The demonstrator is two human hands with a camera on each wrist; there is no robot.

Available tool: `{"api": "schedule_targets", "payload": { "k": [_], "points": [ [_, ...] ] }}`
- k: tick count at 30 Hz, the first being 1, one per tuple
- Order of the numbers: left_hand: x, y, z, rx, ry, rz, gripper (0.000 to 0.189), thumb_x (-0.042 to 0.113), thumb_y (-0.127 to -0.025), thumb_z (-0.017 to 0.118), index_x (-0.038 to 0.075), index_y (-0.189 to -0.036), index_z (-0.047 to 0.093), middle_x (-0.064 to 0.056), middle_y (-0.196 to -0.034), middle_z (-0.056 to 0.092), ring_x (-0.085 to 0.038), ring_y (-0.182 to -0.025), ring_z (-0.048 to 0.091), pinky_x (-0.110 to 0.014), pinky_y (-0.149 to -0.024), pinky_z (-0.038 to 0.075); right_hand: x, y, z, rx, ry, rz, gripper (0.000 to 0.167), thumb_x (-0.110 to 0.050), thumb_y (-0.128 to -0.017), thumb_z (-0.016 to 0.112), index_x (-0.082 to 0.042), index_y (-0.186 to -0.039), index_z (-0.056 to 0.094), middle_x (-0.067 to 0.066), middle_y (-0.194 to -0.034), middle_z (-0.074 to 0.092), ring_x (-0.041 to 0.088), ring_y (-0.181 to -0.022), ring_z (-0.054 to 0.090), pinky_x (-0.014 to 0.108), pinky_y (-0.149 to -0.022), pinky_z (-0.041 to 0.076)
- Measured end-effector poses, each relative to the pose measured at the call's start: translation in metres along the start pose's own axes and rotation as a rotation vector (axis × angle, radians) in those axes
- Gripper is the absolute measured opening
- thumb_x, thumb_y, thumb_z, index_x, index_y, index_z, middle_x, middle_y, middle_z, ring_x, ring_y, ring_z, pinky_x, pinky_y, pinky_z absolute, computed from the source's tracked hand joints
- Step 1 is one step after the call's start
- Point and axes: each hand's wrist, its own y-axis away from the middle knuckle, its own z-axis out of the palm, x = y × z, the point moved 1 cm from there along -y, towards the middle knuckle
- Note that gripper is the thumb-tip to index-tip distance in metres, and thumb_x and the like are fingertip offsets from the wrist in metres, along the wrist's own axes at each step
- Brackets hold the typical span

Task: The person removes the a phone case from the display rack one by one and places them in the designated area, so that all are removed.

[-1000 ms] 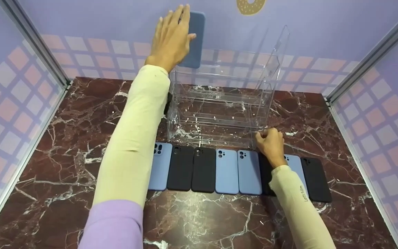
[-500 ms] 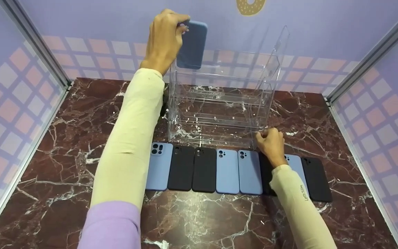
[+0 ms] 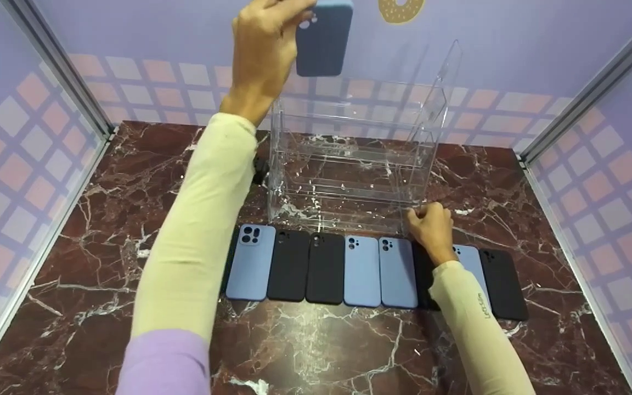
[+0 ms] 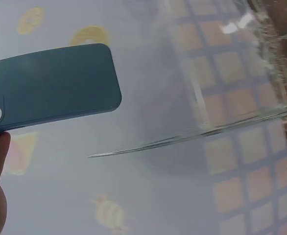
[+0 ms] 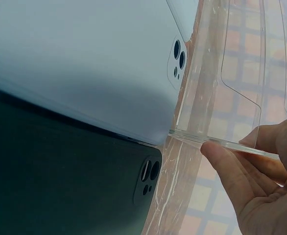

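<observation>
Raised in front of the back wall, my left hand (image 3: 264, 57) grips a blue phone case (image 3: 324, 41) at its camera end. The left wrist view shows that case (image 4: 55, 85) with its back toward the camera, and only part of the hand at the left edge. Below the case stands a clear acrylic tiered display rack (image 3: 349, 118). My right hand (image 3: 434, 233) is low at the rack's front right corner. In the right wrist view its thumb and fingers pinch the edge of the rack's side panel (image 5: 222, 143). The right forearm partly hides a black case in the row below.
Several phone cases lie side by side before the rack, among them a blue one (image 3: 250, 263), a black one (image 3: 324, 269) and another black one (image 3: 505, 285) at the right end. A dark object (image 3: 261, 170) sits left of the rack, partly behind the left sleeve.
My left hand had straight fingers against the blue case low at the rack's top; it then took hold of it and lifted it up and slightly right. The right hand has stayed put.
</observation>
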Motion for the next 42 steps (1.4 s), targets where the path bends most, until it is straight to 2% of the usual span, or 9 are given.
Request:
{"api": "schedule_targets", "payload": {
  "k": [4,8,15,18,21,24,31,36,42],
  "points": [
    [0.004,0.007,-0.018,0.106,0.116,0.047,0.013,0.01,-0.095,0.069,0.005,-0.103,0.078,-0.012,-0.105,0.075,-0.016,-0.093,0.071,-0.019,-0.088,0.053,0.0,-0.001,0.0,-0.006,-0.001,-0.004,0.026,-0.016,-0.09,0.069,0.002,-0.073,0.077,0.018,-0.075,0.073,0.041,-0.075,0.067,0.058,-0.079,0.051],
    [-0.01,0.025,-0.042,0.157,0.13,0.061,0.009,0.004,-0.092,0.072,0.001,-0.097,0.078,-0.012,-0.097,0.075,-0.017,-0.089,0.07,-0.023,-0.086,0.055,0.001,-0.001,0.001,-0.011,0.002,0.009,0.027,-0.016,-0.089,0.069,0.001,-0.068,0.074,0.019,-0.075,0.072,0.041,-0.075,0.066,0.058,-0.078,0.05],
    [-0.05,0.068,-0.101,0.198,0.029,-0.09,0.007,0.005,-0.09,0.074,0.002,-0.095,0.078,-0.01,-0.096,0.076,-0.007,-0.083,0.067,-0.022,-0.079,0.056,0.001,-0.003,-0.001,-0.025,0.009,0.022,0.031,-0.016,-0.091,0.069,-0.001,-0.063,0.069,0.018,-0.073,0.071,0.04,-0.073,0.065,0.058,-0.078,0.05],
    [-0.069,0.087,-0.124,0.17,-0.01,-0.16,0.008,0.005,-0.092,0.073,0.0,-0.096,0.078,-0.013,-0.096,0.076,0.0,-0.078,0.065,-0.016,-0.072,0.053,0.002,-0.003,-0.002,-0.02,0.015,0.029,0.033,-0.017,-0.091,0.07,-0.002,-0.061,0.067,0.017,-0.07,0.07,0.039,-0.071,0.064,0.057,-0.077,0.051],
    [-0.088,0.108,-0.145,0.065,-0.08,-0.26,0.01,0.001,-0.094,0.069,0.0,-0.1,0.077,-0.017,-0.099,0.075,0.004,-0.076,0.062,-0.01,-0.065,0.049,0.004,-0.002,-0.003,-0.018,0.014,0.034,0.031,-0.017,-0.091,0.069,0.0,-0.065,0.072,0.018,-0.072,0.072,0.041,-0.074,0.066,0.058,-0.079,0.051],
    [-0.107,0.129,-0.163,-0.116,-0.144,-0.381,0.016,-0.004,-0.096,0.064,-0.001,-0.105,0.076,-0.022,-0.104,0.073,0.006,-0.075,0.06,-0.008,-0.061,0.048,0.006,-0.002,-0.004,-0.015,0.01,0.025,0.027,-0.017,-0.091,0.068,0.0,-0.072,0.077,0.018,-0.075,0.073,0.041,-0.077,0.068,0.059,-0.082,0.051],
    [-0.144,0.176,-0.183,-0.547,-0.175,-0.664,0.019,0.0,-0.097,0.064,0.001,-0.113,0.074,-0.025,-0.11,0.071,-0.017,-0.061,0.059,-0.022,-0.042,0.044,0.009,-0.002,-0.003,0.005,0.015,0.001,0.026,-0.016,-0.09,0.068,0.0,-0.071,0.077,0.015,-0.07,0.072,0.039,-0.072,0.066,0.058,-0.079,0.051],
    [-0.162,0.2,-0.182,-0.74,-0.166,-0.765,0.021,0.003,-0.097,0.066,-0.002,-0.117,0.072,-0.028,-0.104,0.072,-0.013,-0.047,0.047,-0.026,-0.038,0.04,0.008,-0.002,-0.003,0.011,0.01,0.005,0.026,-0.015,-0.089,0.07,0.0,-0.07,0.077,0.015,-0.07,0.072,0.038,-0.071,0.065,0.057,-0.078,0.051],
    [-0.174,0.218,-0.176,-0.852,-0.182,-0.765,0.02,0.005,-0.096,0.069,-0.003,-0.113,0.074,-0.024,-0.098,0.075,-0.01,-0.046,0.047,-0.024,-0.039,0.038,0.007,-0.001,-0.004,0.004,0.01,0.016,0.031,-0.015,-0.09,0.069,-0.002,-0.062,0.072,0.011,-0.062,0.067,0.034,-0.065,0.059,0.054,-0.074,0.051]
  ]
}}
